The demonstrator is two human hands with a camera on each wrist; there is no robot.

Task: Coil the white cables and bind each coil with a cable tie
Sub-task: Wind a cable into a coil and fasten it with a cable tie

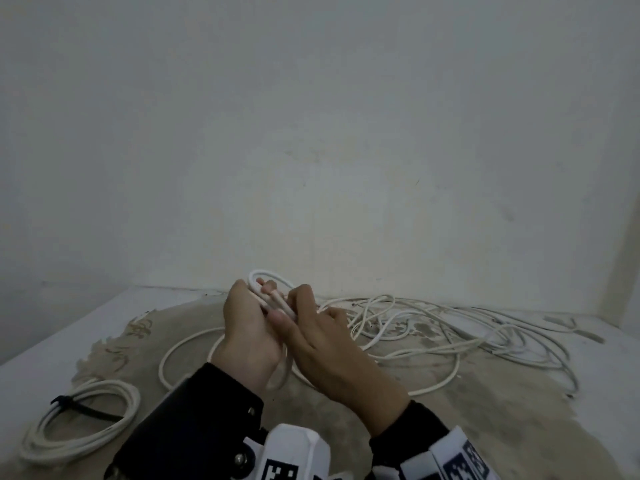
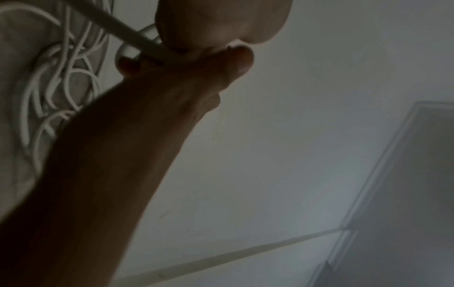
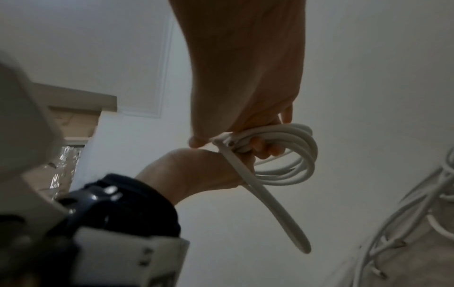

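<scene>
- Head view: we hold a small coil of white cable above the desk, left hand wrapped round it, right hand pinching beside it.
- Left wrist view: blurred; the cable looks light and springy.
- Right wrist view: best gripped at the bunched strands, where a white tie already wraps.

I find no legible text, brand, number or sign in any view. The only markings are black-and-white square code patterns on the white units strapped to my wrists: the left unit and the right unit. They carry no letters or digits
</scene>
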